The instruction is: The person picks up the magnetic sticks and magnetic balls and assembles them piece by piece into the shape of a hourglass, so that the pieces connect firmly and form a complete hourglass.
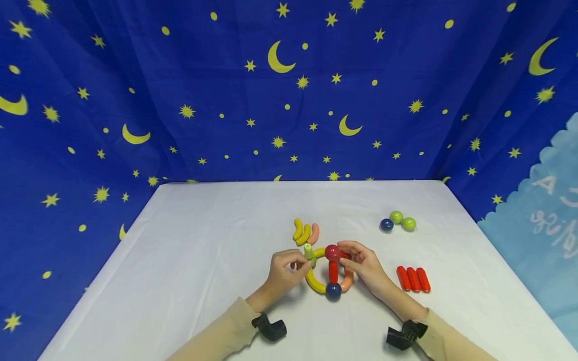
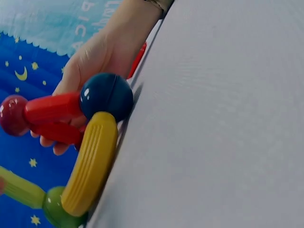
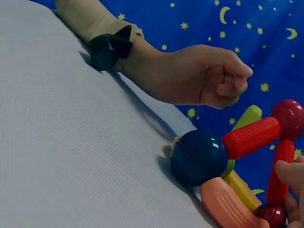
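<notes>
A ring of curved yellow rods (image 1: 316, 285) and a salmon curved rod (image 3: 230, 202) lies on the table, with a navy ball (image 1: 333, 292) at its near side. One red rod (image 1: 333, 273) rises from the navy ball to a raised crimson ball (image 1: 332, 252). My right hand (image 1: 368, 265) pinches a second red rod (image 3: 281, 176) beneath that raised ball, thumb against its side. A light green rod (image 2: 21, 189) stands up from a green ball (image 2: 59, 206). Close beside it is my left hand (image 3: 204, 78), its fingers curled with nothing visible in them.
Beyond the ring lie two small yellow curved rods (image 1: 303, 234) and a salmon one (image 1: 313, 233). Two green balls (image 1: 408, 224) and a navy ball (image 1: 386, 225) are at the back right. Three red rods (image 1: 413, 279) lie right of my right hand.
</notes>
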The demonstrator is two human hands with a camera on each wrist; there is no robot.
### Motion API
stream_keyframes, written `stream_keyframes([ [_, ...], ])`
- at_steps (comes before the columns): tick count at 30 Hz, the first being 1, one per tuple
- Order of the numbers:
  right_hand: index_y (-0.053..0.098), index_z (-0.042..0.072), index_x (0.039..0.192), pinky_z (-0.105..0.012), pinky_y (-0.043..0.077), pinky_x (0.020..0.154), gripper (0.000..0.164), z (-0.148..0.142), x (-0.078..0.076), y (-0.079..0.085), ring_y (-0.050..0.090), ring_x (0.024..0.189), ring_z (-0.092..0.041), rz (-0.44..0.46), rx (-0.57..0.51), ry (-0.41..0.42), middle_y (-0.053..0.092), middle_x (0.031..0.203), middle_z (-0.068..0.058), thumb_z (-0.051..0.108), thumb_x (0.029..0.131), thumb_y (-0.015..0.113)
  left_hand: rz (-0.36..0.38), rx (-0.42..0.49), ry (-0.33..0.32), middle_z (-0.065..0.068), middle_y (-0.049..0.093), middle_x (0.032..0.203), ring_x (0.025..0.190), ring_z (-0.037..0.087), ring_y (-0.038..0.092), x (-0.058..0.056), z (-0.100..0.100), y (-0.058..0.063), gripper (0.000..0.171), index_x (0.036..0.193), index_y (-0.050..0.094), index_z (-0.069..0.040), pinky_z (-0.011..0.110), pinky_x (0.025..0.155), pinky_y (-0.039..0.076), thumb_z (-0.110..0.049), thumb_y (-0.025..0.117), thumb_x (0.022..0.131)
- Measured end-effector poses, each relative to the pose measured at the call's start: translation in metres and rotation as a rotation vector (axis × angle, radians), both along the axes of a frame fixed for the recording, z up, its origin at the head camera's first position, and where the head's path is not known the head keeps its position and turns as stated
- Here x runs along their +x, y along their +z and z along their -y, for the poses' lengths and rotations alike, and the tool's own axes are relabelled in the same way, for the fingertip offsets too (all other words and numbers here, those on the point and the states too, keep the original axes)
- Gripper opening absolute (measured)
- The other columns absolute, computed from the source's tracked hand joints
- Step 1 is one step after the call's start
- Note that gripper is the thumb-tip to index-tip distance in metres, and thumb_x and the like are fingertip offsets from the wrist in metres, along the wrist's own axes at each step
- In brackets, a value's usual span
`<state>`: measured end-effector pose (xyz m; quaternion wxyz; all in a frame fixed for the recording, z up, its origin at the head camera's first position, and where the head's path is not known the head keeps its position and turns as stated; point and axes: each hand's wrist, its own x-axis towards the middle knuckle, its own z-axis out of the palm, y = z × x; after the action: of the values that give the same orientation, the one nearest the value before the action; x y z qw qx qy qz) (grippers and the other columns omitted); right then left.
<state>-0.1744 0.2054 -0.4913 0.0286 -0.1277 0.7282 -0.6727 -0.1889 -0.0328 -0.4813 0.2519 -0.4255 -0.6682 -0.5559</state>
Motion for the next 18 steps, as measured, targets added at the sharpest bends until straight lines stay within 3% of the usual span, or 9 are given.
stream_keyframes([
  [3, 0.048, -0.009, 0.128, -0.010, 0.039, 0.096, 0.045, 0.000, 0.000, 0.000, 0.060, 0.104, 0.001, 0.004, -0.014, 0.004, 0.068, 0.105, 0.018, 0.007, 0.089, 0.063, 0.007, 0.055, 0.132, 0.012, 0.052, 0.064, 0.060, 0.021, 0.048, 0.003, 0.000, 0.012, 0.022, 0.068, 0.051, 0.002, 0.033, 0.053, 0.041, 0.014, 0.069, 0.065],
  [6, 0.048, -0.009, 0.128, -0.011, 0.039, 0.096, 0.045, 0.001, 0.000, 0.001, 0.060, 0.104, 0.000, 0.010, -0.024, 0.001, 0.068, 0.105, 0.018, 0.006, 0.088, 0.063, 0.135, 0.017, 0.190, 0.017, 0.056, 0.078, 0.074, 0.026, 0.053, 0.008, 0.001, 0.022, 0.025, 0.079, 0.050, 0.007, 0.037, 0.067, 0.045, 0.013, 0.070, 0.065],
  [9, 0.048, -0.009, 0.127, -0.011, 0.038, 0.096, 0.046, 0.001, 0.001, 0.001, 0.060, 0.103, 0.000, 0.022, -0.029, -0.005, 0.069, 0.104, 0.018, 0.007, 0.088, 0.064, 0.265, -0.047, 0.204, 0.018, 0.064, 0.091, 0.087, 0.029, 0.059, 0.008, 0.002, 0.022, 0.025, 0.092, 0.057, 0.008, 0.036, 0.080, 0.049, 0.010, 0.070, 0.070],
  [12, 0.049, -0.009, 0.126, -0.012, 0.038, 0.096, 0.045, 0.002, 0.001, 0.001, 0.060, 0.103, 0.000, 0.029, -0.032, -0.008, 0.069, 0.104, 0.018, 0.007, 0.087, 0.064, 0.345, -0.080, 0.182, 0.016, 0.069, 0.098, 0.094, 0.029, 0.063, 0.002, 0.001, 0.008, 0.026, 0.100, 0.064, 0.004, 0.038, 0.087, 0.051, 0.006, 0.072, 0.075],
  [16, 0.053, -0.004, 0.123, -0.012, 0.039, 0.095, 0.039, 0.002, 0.001, 0.000, 0.061, 0.103, 0.000, 0.018, -0.042, -0.006, 0.069, 0.104, 0.017, 0.006, 0.087, 0.064, 0.345, -0.167, 0.161, 0.010, 0.071, 0.104, 0.100, 0.025, 0.064, -0.007, 0.000, -0.011, 0.026, 0.104, 0.068, -0.004, 0.035, 0.093, 0.050, -0.004, 0.074, 0.078],
  [18, 0.057, 0.002, 0.120, -0.013, 0.041, 0.093, 0.034, 0.002, 0.001, 0.000, 0.061, 0.102, 0.000, 0.012, -0.051, -0.002, 0.069, 0.104, 0.016, 0.006, 0.087, 0.064, 0.326, -0.213, 0.145, 0.006, 0.071, 0.106, 0.103, 0.022, 0.065, -0.009, 0.000, -0.014, 0.026, 0.105, 0.069, -0.007, 0.033, 0.093, 0.050, -0.009, 0.074, 0.080],
])
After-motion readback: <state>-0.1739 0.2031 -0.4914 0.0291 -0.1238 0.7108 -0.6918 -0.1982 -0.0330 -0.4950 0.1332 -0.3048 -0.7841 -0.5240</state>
